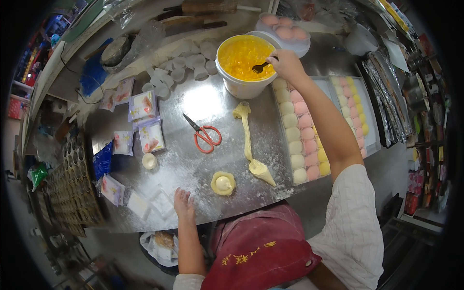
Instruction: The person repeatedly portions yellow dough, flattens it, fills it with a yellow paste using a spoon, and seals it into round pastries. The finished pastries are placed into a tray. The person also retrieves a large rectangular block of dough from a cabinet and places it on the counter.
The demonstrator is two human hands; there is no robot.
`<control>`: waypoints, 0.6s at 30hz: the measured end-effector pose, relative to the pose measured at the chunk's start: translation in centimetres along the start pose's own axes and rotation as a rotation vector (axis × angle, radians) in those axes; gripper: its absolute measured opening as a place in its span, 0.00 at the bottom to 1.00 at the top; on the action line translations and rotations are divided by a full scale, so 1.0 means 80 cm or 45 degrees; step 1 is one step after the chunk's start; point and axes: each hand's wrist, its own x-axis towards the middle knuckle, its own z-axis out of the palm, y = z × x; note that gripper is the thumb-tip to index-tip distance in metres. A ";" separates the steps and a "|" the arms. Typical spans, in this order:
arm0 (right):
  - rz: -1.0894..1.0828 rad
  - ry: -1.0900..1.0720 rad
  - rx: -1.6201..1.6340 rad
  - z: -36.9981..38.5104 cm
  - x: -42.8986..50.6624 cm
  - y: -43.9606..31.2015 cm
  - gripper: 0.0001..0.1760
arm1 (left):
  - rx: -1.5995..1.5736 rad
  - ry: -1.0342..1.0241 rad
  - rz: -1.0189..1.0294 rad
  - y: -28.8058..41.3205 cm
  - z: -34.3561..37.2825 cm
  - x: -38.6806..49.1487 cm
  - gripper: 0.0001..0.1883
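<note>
My right hand point(289, 68) grips a small black fork point(260, 67) over a white plastic bucket point(242, 89) of glossy yellow filling point(241, 58). The fork's tip touches the filling. At the table's front edge, my left hand point(185, 203) holds nothing, its fingers a little apart. Right of it a flattened yellow dough round point(216, 191) bears a dollop of pale cream point(224, 182). A piping bag point(259, 168) with cream in its tip lies beyond that, its long neck twisted. Red-handled scissors point(207, 137) lie partly spread on the steel table point(174, 127).
Trays of white, pink and yellow dough balls point(305, 134) stand on the right. Several wrapped packets point(143, 105) and a small pale cup point(149, 161) lie left. Translucent plastic cups point(177, 74) cluster behind. White powder point(163, 177) dusts the front; a moulded pan point(72, 181) leans at far left.
</note>
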 end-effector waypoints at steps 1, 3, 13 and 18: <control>-0.028 0.069 0.058 0.000 0.000 0.000 0.11 | 0.021 -0.015 -0.007 -0.002 -0.003 0.001 0.26; -0.036 -0.006 0.075 0.003 -0.002 -0.002 0.11 | -0.032 0.004 -0.045 -0.005 -0.006 0.003 0.26; 0.149 -0.243 0.441 0.022 -0.005 0.011 0.13 | 0.012 -0.054 -0.057 -0.002 0.014 -0.007 0.26; 0.402 -0.322 0.597 0.026 -0.006 0.011 0.13 | -0.019 -0.012 -0.075 -0.003 0.020 -0.013 0.25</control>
